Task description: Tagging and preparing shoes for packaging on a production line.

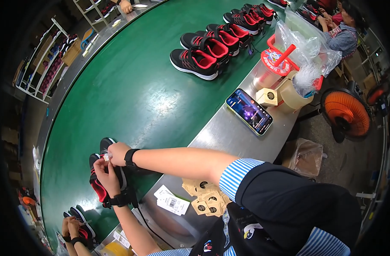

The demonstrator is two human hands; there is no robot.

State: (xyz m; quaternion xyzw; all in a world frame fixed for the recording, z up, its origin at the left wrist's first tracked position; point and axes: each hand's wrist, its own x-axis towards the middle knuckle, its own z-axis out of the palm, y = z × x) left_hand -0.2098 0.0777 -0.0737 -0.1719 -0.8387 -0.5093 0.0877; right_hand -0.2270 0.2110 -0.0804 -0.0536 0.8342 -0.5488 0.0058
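Note:
On the green conveyor belt (165, 100), at the lower left, sits a pair of black sneakers with red lining (102, 193). Both of my hands meet over these shoes. My left hand (108, 177) pinches a small white tag (106, 157) between thumb and fingers. Just above it, the fingers of my right hand (118, 153) are closed by some thin clear strands, seemingly gripping them; the fingertips are partly hidden. A black band circles each wrist. From the left wrist a dark cord runs down over the metal ledge (220, 132).
On the ledge lie white printed tags (171, 201), brown square tags (208, 198), a lit phone (249, 112) and a small box (266, 97). Beyond stand a red-lidded cup (274, 64) and a tan container (292, 91). More sneakers (197, 63) line the belt. Another person's hands (70, 226) work at lower left.

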